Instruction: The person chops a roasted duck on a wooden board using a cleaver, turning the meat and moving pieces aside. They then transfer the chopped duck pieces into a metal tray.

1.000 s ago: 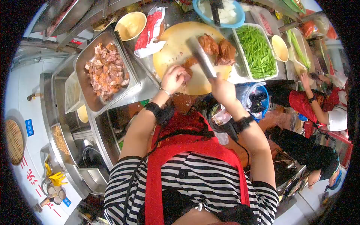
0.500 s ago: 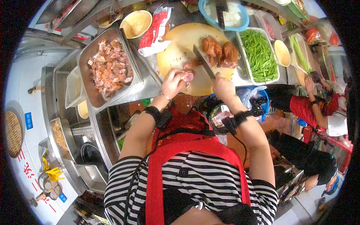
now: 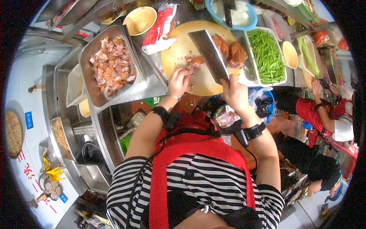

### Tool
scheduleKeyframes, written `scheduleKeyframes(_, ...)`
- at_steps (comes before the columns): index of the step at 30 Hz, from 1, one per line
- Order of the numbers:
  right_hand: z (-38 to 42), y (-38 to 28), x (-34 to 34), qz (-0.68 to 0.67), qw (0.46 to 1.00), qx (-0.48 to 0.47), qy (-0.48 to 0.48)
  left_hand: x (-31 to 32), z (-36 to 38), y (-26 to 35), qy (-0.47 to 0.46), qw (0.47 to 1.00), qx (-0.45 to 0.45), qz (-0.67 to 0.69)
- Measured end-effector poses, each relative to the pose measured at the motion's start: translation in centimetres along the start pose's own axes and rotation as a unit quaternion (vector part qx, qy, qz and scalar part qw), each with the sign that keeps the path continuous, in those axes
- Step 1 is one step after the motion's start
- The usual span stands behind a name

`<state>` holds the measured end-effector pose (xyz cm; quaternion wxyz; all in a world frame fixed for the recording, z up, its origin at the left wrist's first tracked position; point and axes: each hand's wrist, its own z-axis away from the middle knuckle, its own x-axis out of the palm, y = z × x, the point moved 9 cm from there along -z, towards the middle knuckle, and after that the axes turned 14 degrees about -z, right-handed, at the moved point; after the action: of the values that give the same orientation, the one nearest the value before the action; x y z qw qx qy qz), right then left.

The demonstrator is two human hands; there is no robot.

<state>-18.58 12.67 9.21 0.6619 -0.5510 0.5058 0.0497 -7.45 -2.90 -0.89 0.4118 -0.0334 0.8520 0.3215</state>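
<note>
My right hand [image 3: 235, 95] is wrapped around the handle of a cleaver [image 3: 209, 54]. Its broad blade slants up and left above a round yellow cutting board [image 3: 173, 55]. At the board's left front, my left hand [image 3: 178, 83] has its fingers closed on a small piece of cooked meat [image 3: 195, 68]. Just beyond those fingers lies another browned chunk [image 3: 193, 60]. Larger brown meat pieces [image 3: 236, 55] rest on the right of the board, one partly hidden behind the blade.
A metal tray [image 3: 142, 79] of chopped meat stands at left. Sliced greens fill a white tray [image 3: 283, 79] at right. Behind are a yellow bowl [image 3: 140, 20], a red-and-white bag [image 3: 160, 30] and a blue basin [image 3: 251, 26] with another knife [image 3: 228, 13] across it. Co-workers [image 3: 318, 110] stand at right.
The cleaver has lifted and turned, so its broad face shows instead of a narrow edge. My left fingers have shifted, and the round cut end of the meat no longer faces me.
</note>
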Motion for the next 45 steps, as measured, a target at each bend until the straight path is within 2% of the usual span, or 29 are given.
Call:
scheduleKeyframes(2,0.1,1.7,2.9,0.073,0.993,0.049,-0.074,-0.2,0.1,0.1,0.007,1.000,-0.002,-0.009)
scheduleKeyframes(3,0.5,4.3,6.5,0.161,0.968,0.051,-0.185,0.1,-0.1,0.1,-0.005,1.000,0.001,-0.004)
scheduleKeyframes(4,0.6,4.4,7.0,0.200,0.956,0.044,-0.210,0.3,-0.4,0.3,-0.016,1.000,0.005,0.001)
scheduleKeyframes(7,0.2,4.1,6.0,0.204,0.957,0.043,-0.199,-0.1,-0.7,1.2,-0.008,0.998,0.053,-0.030)
scheduleKeyframes(11,0.1,4.0,4.7,0.214,0.952,0.052,-0.214,0.1,-0.8,1.1,0.018,0.998,0.041,-0.047)
scheduleKeyframes(13,0.6,4.7,5.6,0.225,0.946,0.061,-0.226,0.4,-0.8,1.2,-0.001,0.999,0.034,-0.041)
scheduleKeyframes(15,-0.1,4.9,7.5,0.236,0.951,0.023,-0.198,0.4,-1.2,1.7,-0.004,0.999,0.029,-0.046)
scheduleKeyframes(19,-0.3,4.7,7.6,0.250,0.949,0.027,-0.192,1.0,-1.2,1.0,-0.028,0.997,-0.012,-0.071)
scheduleKeyframes(21,-0.1,5.2,4.9,0.173,0.972,0.044,-0.152,1.2,-1.1,0.6,-0.027,0.999,-0.006,-0.031)
scheduleKeyframes(22,-0.1,4.5,4.0,0.176,0.971,0.043,-0.155,1.1,-0.9,0.8,-0.032,0.999,-0.004,0.010)
scheduleKeyframes(24,0.0,1.8,1.3,0.176,0.980,0.007,-0.096,0.3,0.0,0.5,-0.017,1.000,-0.021,0.013)
scheduleKeyframes(26,0.2,0.9,1.0,0.137,0.988,0.009,-0.075,-0.4,0.6,-0.8,-0.011,0.995,-0.085,0.054)
scheduleKeyframes(28,0.3,0.3,1.0,0.050,0.998,0.019,-0.014,-0.5,1.3,-1.1,-0.036,0.993,-0.112,0.034)
scheduleKeyframes(29,0.2,1.9,3.6,0.110,0.991,0.050,-0.061,-0.5,1.3,-0.5,-0.031,0.996,-0.083,0.009)
scheduleKeyframes(30,0.3,4.1,7.5,0.189,0.970,0.030,-0.147,-0.6,1.0,0.3,-0.023,0.998,-0.052,-0.015)
scheduleKeyframes(31,-0.1,3.6,7.9,0.195,0.968,0.019,-0.154,-0.6,0.7,1.2,-0.035,0.997,-0.045,-0.060)
scheduleKeyframes(34,-1.0,3.3,7.9,0.205,0.964,0.007,-0.170,0.3,0.3,0.8,-0.009,0.995,-0.047,-0.084)
scheduleKeyframes(35,-1.5,3.4,7.6,0.213,0.961,-0.001,-0.178,0.8,0.4,0.6,-0.026,0.994,-0.056,-0.086)
scheduleKeyframes(39,-0.7,1.9,4.9,0.177,0.973,-0.029,-0.146,0.0,0.4,0.2,-0.038,0.995,-0.078,-0.049)
scheduleKeyframes(41,-0.4,0.7,2.7,0.146,0.985,-0.021,-0.091,-0.9,1.0,-0.4,-0.048,0.996,-0.080,0.003)
scheduleKeyframes(42,0.0,0.1,2.5,0.144,0.985,-0.021,-0.096,-1.5,1.5,-0.6,-0.049,0.995,-0.084,0.002)
scheduleKeyframes(44,0.3,-0.7,1.4,0.088,0.996,-0.008,-0.033,-3.8,2.5,-0.4,-0.003,0.998,-0.058,-0.017)
scheduleKeyframes(45,0.6,0.0,2.5,0.087,0.995,0.016,-0.036,-3.2,3.4,-0.7,-0.023,0.997,-0.037,-0.064)
